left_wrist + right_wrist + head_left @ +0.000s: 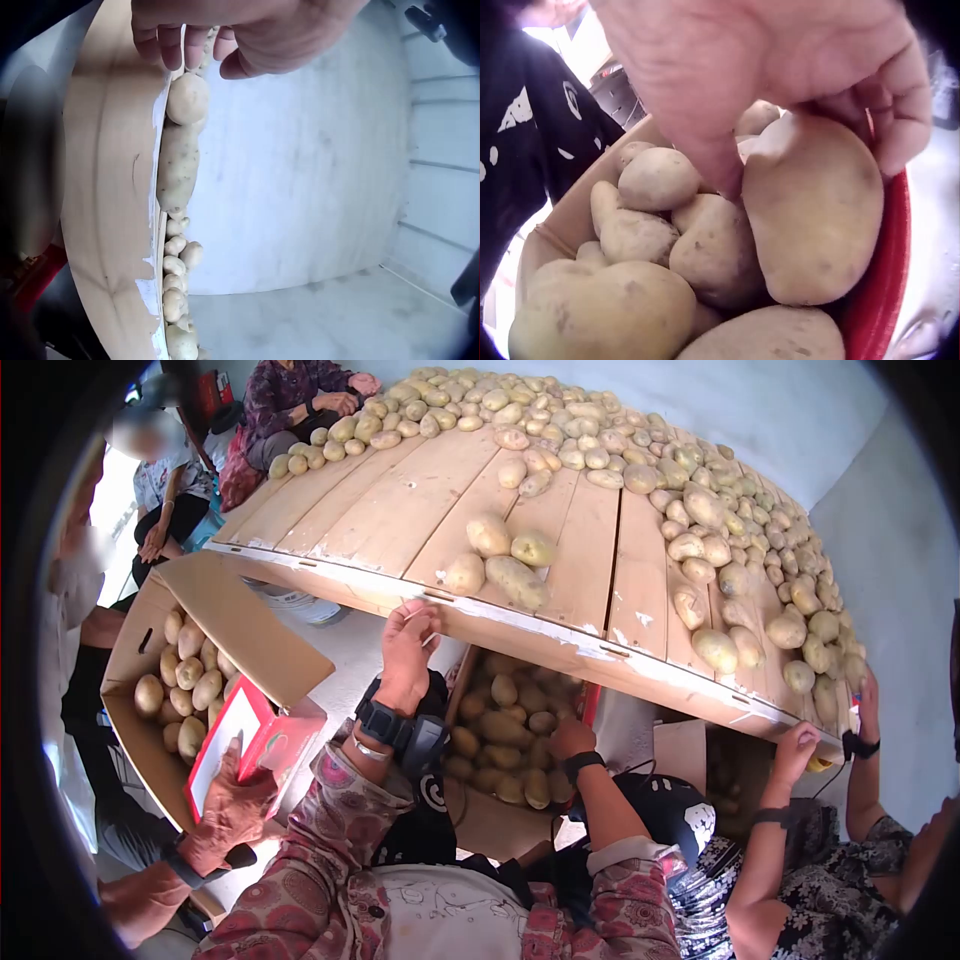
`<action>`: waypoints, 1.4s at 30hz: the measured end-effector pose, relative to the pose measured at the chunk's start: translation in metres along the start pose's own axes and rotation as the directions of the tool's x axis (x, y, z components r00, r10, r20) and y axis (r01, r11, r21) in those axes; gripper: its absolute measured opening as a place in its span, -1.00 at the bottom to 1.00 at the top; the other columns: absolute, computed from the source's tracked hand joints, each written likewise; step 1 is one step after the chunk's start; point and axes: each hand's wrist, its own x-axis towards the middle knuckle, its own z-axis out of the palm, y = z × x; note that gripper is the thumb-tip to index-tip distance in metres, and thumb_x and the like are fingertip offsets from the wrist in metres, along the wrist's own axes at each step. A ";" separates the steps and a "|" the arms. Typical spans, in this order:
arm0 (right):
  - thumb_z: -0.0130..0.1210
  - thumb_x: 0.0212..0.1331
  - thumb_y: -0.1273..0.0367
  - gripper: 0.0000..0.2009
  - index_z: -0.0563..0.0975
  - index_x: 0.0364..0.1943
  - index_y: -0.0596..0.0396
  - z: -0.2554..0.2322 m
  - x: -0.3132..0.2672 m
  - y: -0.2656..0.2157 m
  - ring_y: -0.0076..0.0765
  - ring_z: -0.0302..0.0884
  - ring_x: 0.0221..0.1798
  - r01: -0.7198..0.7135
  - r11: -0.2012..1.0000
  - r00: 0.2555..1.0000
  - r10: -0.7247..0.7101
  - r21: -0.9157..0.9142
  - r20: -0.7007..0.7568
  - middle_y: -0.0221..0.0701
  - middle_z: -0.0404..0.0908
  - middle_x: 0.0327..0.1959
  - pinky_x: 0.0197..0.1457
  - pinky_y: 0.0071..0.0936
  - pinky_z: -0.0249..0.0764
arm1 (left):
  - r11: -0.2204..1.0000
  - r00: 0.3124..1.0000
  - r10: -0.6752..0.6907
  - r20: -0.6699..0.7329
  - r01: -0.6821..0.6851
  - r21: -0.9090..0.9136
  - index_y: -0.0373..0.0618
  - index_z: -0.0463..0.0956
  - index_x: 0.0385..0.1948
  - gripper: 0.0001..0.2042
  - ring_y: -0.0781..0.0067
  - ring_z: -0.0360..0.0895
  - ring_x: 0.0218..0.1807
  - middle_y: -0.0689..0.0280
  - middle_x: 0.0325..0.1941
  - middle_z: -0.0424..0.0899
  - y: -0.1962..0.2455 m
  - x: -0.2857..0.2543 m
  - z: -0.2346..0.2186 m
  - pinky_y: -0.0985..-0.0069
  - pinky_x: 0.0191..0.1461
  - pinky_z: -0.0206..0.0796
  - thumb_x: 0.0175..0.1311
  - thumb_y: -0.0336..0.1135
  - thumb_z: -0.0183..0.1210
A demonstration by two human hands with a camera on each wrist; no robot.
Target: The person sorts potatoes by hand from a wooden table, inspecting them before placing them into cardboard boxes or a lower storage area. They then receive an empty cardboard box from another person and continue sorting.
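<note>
Wooden table [420, 500] heaped with potatoes. Right hand [780, 67] grips potato [814, 217] over box [470, 815] (packing step); left hand [408, 650] fingers curled at table edge, apparently empty. Next: lower potato gently.

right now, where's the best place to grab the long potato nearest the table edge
Take the long potato across its narrow middle, from above. It lies flat on the wooden table by the edge, ends free; left hand is nearest.
</note>
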 end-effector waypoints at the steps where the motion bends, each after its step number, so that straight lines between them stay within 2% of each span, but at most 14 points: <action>1: 0.09 -0.06 0.25 -0.51 0.40 -0.02 0.28 -0.003 -0.007 -0.004 0.08 0.50 0.04 -0.002 0.990 1.000 0.001 0.138 0.002 0.03 0.47 0.02 0.06 -0.15 0.44 | 1.000 1.000 0.011 -0.011 -0.011 -0.008 -0.05 0.37 -0.09 -0.79 0.63 0.48 -0.17 0.42 -0.19 0.58 0.001 0.005 -0.005 0.58 -0.09 0.30 0.25 -0.41 0.05; 6: 0.26 -0.20 0.29 -0.40 0.38 0.06 0.07 -0.005 -0.014 -0.012 0.10 0.54 -0.08 0.218 0.956 0.974 -0.225 0.195 0.014 -0.02 0.58 -0.19 -0.02 -0.18 0.47 | 0.979 0.970 -0.184 0.162 0.195 -0.056 -0.01 0.41 -0.18 -0.86 0.62 0.51 -0.33 0.43 -0.28 0.59 -0.002 0.010 0.004 0.63 -0.22 0.35 0.25 -0.41 0.03; 8: 0.29 -0.19 0.31 -0.53 0.47 -0.08 0.07 -0.020 -0.010 -0.022 -0.06 0.59 -0.17 0.461 0.850 0.877 -0.481 0.256 0.019 -0.10 0.60 -0.25 -0.08 -0.29 0.48 | 0.972 0.959 -0.208 0.192 0.225 -0.068 -0.01 0.41 -0.18 -0.86 0.63 0.52 -0.32 0.43 -0.29 0.60 -0.004 0.012 0.005 0.62 -0.23 0.36 0.25 -0.41 0.04; 9: 0.27 -0.19 0.32 -0.61 0.48 -0.19 0.09 -0.063 -0.027 -0.039 -0.19 0.56 -0.19 0.400 0.799 0.880 -0.472 0.450 0.055 -0.19 0.59 -0.28 -0.08 -0.35 0.46 | 0.969 0.958 -0.217 0.189 0.234 -0.076 -0.01 0.41 -0.18 -0.86 0.63 0.52 -0.32 0.43 -0.29 0.60 -0.008 0.010 0.004 0.62 -0.23 0.36 0.25 -0.41 0.04; 13: 0.27 -0.11 0.45 -0.72 0.47 -0.26 0.06 -0.175 -0.068 -0.065 -0.56 0.45 -0.21 0.380 0.404 0.851 -0.505 0.832 -0.143 -0.50 0.53 -0.23 -0.08 -0.56 0.42 | 0.975 0.965 -0.181 0.190 0.202 -0.097 -0.03 0.46 -0.25 -0.90 0.63 0.54 -0.40 0.39 -0.36 0.63 -0.005 0.012 0.007 0.67 -0.33 0.37 0.23 -0.43 0.06; 14: 0.20 -0.05 0.52 -0.70 0.45 -0.17 0.04 -0.187 -0.066 -0.059 -0.42 0.47 -0.01 0.360 0.296 0.851 -0.493 0.885 -0.182 -0.38 0.53 -0.08 0.07 -0.45 0.45 | 0.972 0.959 -0.202 0.198 0.222 -0.082 -0.03 0.46 -0.25 -0.91 0.64 0.54 -0.40 0.39 -0.37 0.63 -0.006 0.010 0.006 0.67 -0.33 0.37 0.23 -0.43 0.07; 17: 0.11 0.11 0.53 -0.67 0.36 -0.03 0.05 -0.218 -0.046 -0.055 -0.41 0.55 -0.15 0.273 -0.061 0.935 -0.219 0.960 -0.279 -0.30 0.52 -0.10 -0.08 -0.44 0.56 | 0.978 0.969 -0.167 0.180 0.186 -0.093 -0.02 0.46 -0.24 -0.89 0.64 0.53 -0.40 0.39 -0.37 0.63 -0.007 0.011 0.005 0.67 -0.33 0.37 0.23 -0.41 0.08; 20: 0.21 0.03 0.50 -0.67 0.41 -0.09 0.05 -0.233 -0.026 -0.067 -0.68 0.46 -0.33 0.375 0.004 0.926 -0.054 0.927 -0.374 -0.39 0.52 -0.19 -0.30 -0.74 0.41 | 0.987 0.979 -0.154 0.131 0.159 -0.031 -0.01 0.43 -0.16 -0.85 0.60 0.52 -0.32 0.39 -0.30 0.61 -0.005 0.009 0.009 0.62 -0.23 0.36 0.25 -0.42 0.06; 22: 0.25 -0.01 0.47 -0.66 0.44 -0.12 0.06 -0.216 0.006 -0.054 -0.60 0.46 -0.22 0.489 0.288 0.865 -0.042 0.823 -0.499 -0.38 0.53 -0.19 -0.21 -0.62 0.43 | 0.992 0.991 -0.103 0.082 0.108 -0.059 -0.01 0.40 -0.13 -0.81 0.60 0.52 -0.34 0.38 -0.32 0.61 -0.005 0.006 0.010 0.66 -0.27 0.35 0.23 -0.42 0.07; 25: 0.31 -0.08 0.40 -0.62 0.45 -0.14 0.10 -0.208 0.022 -0.062 -0.41 0.46 -0.18 0.710 0.529 0.605 -0.118 0.465 -0.788 -0.33 0.55 -0.23 -0.09 -0.49 0.41 | 0.994 0.993 0.009 0.117 0.004 -0.108 0.00 0.31 -0.03 -0.70 0.58 0.52 -0.35 0.35 -0.32 0.60 -0.011 0.014 0.006 0.69 -0.30 0.33 0.20 -0.45 0.10; 29: 0.28 -0.05 0.43 -0.58 0.41 -0.04 0.10 -0.207 0.027 -0.074 -0.56 0.39 -0.19 0.714 0.374 0.684 -0.194 0.592 -0.703 -0.41 0.50 -0.17 -0.15 -0.57 0.41 | 0.997 0.981 -0.070 0.181 0.074 -0.020 0.10 0.19 0.23 -0.46 0.64 0.48 -0.33 0.39 -0.24 0.59 -0.006 0.018 0.005 0.67 -0.25 0.31 0.19 -0.44 0.12; 33: 0.24 -0.07 0.44 -0.50 0.40 0.06 0.12 -0.190 0.039 -0.060 -0.16 0.52 -0.10 0.612 0.700 0.722 -0.303 0.368 -0.623 -0.16 0.54 -0.10 0.02 -0.39 0.43 | 0.987 0.953 -0.161 0.255 0.153 0.050 0.12 0.19 0.26 -0.47 0.66 0.48 -0.30 0.40 -0.20 0.59 0.000 0.015 0.013 0.68 -0.21 0.30 0.22 -0.40 0.09; 40: 0.24 -0.07 0.38 -0.48 0.41 0.07 0.15 -0.188 0.031 -0.055 0.05 0.45 0.03 0.584 0.728 0.696 -0.223 0.358 -0.682 -0.02 0.50 -0.04 0.12 -0.25 0.37 | 0.982 0.973 -0.167 0.158 0.150 0.117 0.08 0.18 0.26 -0.46 0.66 0.50 -0.30 0.39 -0.17 0.60 -0.001 0.010 0.015 0.72 -0.22 0.33 0.20 -0.38 0.10; 42: 0.22 -0.06 0.37 -0.48 0.40 0.07 0.19 -0.213 0.008 -0.059 0.08 0.42 0.07 0.424 0.798 0.857 -0.200 0.429 -0.474 -0.01 0.50 -0.04 0.14 -0.23 0.35 | 0.983 0.963 -0.171 0.210 0.152 0.102 0.08 0.16 0.27 -0.45 0.66 0.50 -0.30 0.37 -0.14 0.61 -0.002 0.012 0.013 0.72 -0.22 0.33 0.20 -0.38 0.10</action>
